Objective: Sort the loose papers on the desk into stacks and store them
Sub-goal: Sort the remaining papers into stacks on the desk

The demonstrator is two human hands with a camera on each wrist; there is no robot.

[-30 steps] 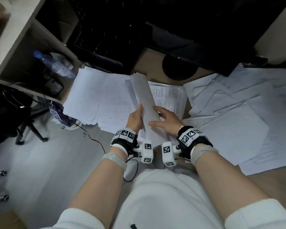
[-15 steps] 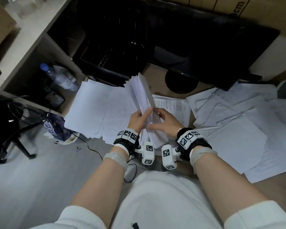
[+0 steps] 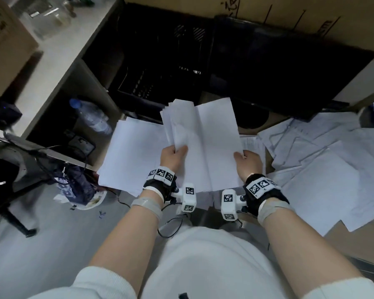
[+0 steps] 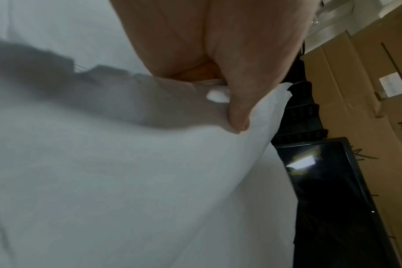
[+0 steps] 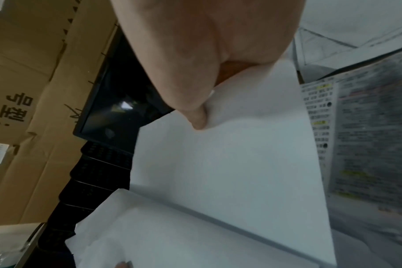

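Overhead, the left hand (image 3: pixel 172 157) grips a sheaf (image 3: pixel 179 126) of papers while the right hand (image 3: pixel 247 161) pinches the edge of a single sheet (image 3: pixel 218 143) just beside it, both lifted above the desk (image 3: pixel 354 240). Left of the sheaf lies a stack (image 3: pixel 134 156); right of it, loose papers (image 3: pixel 324 160) are scattered over the desk. Beyond the sheaf stand a black crate (image 3: pixel 151 83) and a monitor (image 3: pixel 279 67), with cardboard boxes (image 3: pixel 289 11) behind. Farther left of the sheaf, a bottle (image 3: pixel 91 117) lies on a shelf.
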